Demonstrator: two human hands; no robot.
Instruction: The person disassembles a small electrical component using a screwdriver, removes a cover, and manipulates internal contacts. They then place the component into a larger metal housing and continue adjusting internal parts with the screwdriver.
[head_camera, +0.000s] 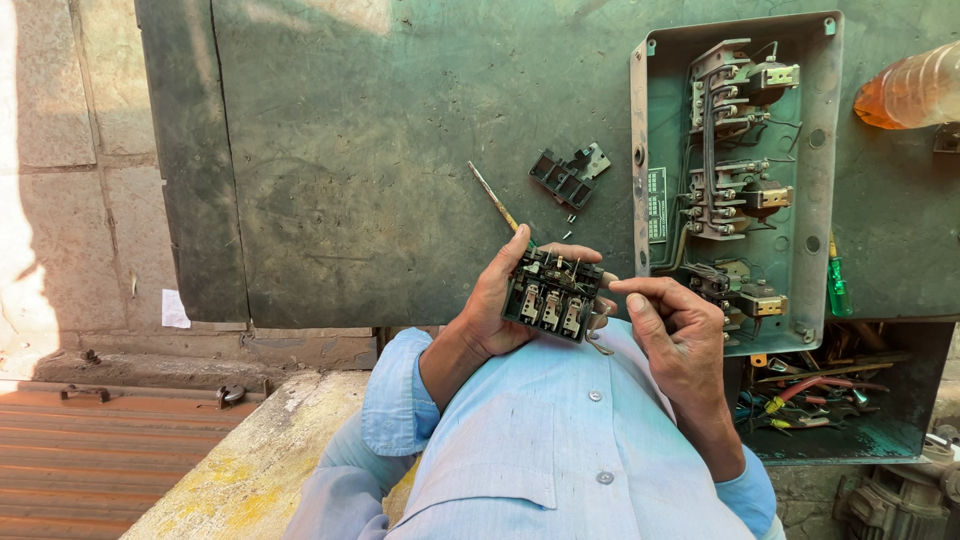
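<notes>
- Left hand (490, 305) cradles the black plastic contact block with metal terminals (553, 293); a loosened grip might drop it.
- Right hand (672, 335), fingers pinched narrow, touches the block's right edge; small screws (567, 226) beyond the hands could roll away.

Two hands (500, 300), one bottle (915, 90), perhaps two screwdrivers (838, 285).

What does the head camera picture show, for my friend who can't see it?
A person's left hand holds a small black switch block while the right hand pinches at its edge. Beyond, an open grey electrical box lies on a dark green metal sheet.
</notes>
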